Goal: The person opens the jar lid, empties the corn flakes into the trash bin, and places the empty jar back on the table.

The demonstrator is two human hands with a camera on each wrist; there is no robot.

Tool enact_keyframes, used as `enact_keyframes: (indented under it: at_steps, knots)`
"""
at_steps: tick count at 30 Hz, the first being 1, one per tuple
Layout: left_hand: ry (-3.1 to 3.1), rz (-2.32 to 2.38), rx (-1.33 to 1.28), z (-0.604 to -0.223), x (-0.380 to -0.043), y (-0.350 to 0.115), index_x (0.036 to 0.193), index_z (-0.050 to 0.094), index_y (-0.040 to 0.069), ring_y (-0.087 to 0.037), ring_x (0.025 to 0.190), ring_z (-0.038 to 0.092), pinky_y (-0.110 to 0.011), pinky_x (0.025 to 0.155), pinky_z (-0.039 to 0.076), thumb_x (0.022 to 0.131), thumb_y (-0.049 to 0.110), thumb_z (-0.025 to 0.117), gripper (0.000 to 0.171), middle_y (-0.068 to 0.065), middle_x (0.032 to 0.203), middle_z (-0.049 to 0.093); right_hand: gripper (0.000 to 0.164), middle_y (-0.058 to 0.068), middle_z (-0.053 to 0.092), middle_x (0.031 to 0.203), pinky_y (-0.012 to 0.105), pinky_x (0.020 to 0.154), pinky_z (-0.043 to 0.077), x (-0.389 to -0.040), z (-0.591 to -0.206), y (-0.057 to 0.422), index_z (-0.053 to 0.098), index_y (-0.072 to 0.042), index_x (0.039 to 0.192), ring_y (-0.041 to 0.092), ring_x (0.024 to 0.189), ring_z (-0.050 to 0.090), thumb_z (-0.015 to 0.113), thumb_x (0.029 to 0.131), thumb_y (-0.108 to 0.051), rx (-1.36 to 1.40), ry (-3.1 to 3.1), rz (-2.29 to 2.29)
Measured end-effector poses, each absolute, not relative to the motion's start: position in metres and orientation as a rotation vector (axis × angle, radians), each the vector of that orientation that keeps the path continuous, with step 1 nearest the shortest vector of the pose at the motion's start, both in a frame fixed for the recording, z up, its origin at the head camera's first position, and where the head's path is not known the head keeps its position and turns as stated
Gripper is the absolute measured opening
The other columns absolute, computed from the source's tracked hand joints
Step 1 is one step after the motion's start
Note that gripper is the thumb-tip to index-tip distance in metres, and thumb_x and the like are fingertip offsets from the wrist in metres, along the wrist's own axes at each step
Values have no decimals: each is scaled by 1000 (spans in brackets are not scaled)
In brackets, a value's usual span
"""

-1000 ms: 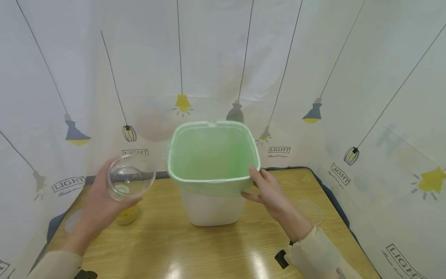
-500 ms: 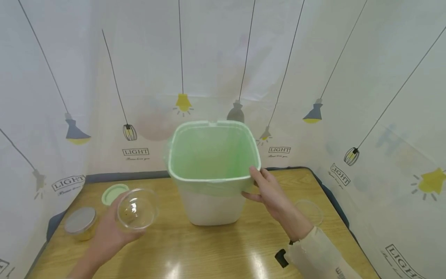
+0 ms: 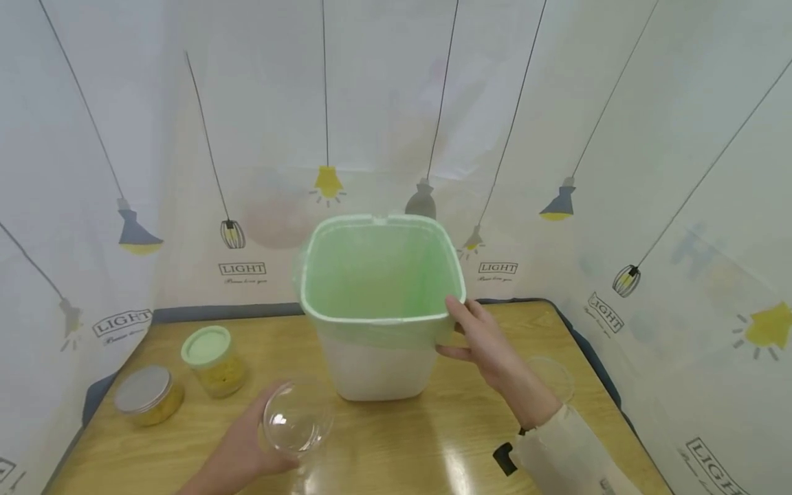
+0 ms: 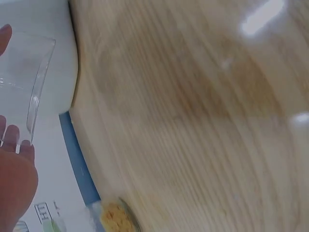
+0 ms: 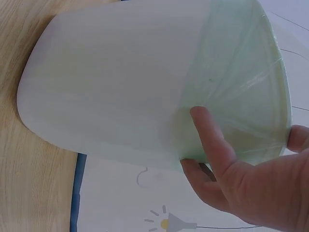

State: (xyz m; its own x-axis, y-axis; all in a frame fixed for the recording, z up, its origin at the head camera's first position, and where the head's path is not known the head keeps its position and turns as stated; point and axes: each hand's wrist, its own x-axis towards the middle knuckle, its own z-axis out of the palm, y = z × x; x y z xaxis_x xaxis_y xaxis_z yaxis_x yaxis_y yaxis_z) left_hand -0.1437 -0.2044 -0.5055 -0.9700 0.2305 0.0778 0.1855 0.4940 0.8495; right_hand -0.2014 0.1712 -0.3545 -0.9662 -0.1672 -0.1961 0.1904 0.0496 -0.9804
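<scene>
In the head view, a white trash bin [image 3: 380, 371] stands on the table, its inside and rim covered by a thin green bag [image 3: 377, 275]. My right hand [image 3: 485, 344] grips the bin's front right corner, thumb at the rim and fingers against the bagged outer wall; the right wrist view shows these fingers [image 5: 212, 140] on the bag. Left of the bin's front, my left hand [image 3: 247, 447] holds a clear cup [image 3: 297, 419] above the table, fingers curled round its side. The left wrist view shows part of that cup [image 4: 19, 87]; no contents are visible.
Two jars with yellow contents stand at the left, one with a green lid [image 3: 207, 345] and one with a silver lid [image 3: 144, 390]. A clear round disc [image 3: 552, 378] lies right of the bin. Printed curtains [image 3: 371, 103] enclose the wooden table [image 3: 383, 447].
My left hand has lowered the clear cup and brought it right, away from the jars, which are now uncovered to view. My right hand stays at the bin's rim.
</scene>
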Motion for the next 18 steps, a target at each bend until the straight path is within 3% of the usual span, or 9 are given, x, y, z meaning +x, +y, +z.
enact_keyframes:
  at_steps: [2, 9, 14, 18]
  knots:
    - [2624, 1523, 400, -507, -142, -196, 142, 40, 34, -37, 129, 50, -64, 101, 43, 51, 27, 94, 107, 2, 141, 53, 68, 16, 32, 153, 47, 96, 53, -201, -355, 172, 25, -9, 152, 37, 142, 36, 41, 101, -52, 36, 2079, -1991]
    - [2597, 1501, 733, -510, -148, -176, 144, 40, 32, -14, 125, 53, -49, 101, 44, 55, 31, 92, 103, 13, 137, 54, 71, 15, 32, 154, 50, 98, 52, -204, -356, 180, 29, -9, 150, 37, 142, 35, 32, 100, -59, 36, 2141, -1935]
    - [2481, 1575, 895, -515, -151, -162, 145, 40, 24, -25, 125, 55, -44, 103, 46, 56, 29, 91, 103, 5, 138, 56, 70, 15, 31, 156, 51, 99, 51, -201, -357, 187, 33, -12, 150, 39, 143, 30, 26, 100, -62, 29, 2167, -1923]
    - [2385, 1595, 981, -519, -151, -152, 145, 39, 20, -29, 123, 56, -40, 103, 48, 56, 28, 91, 104, 2, 136, 57, 73, 23, 24, 157, 49, 99, 52, -197, -361, 196, 27, -3, 151, 44, 144, 23, 20, 102, -57, 98, 2179, -1895]
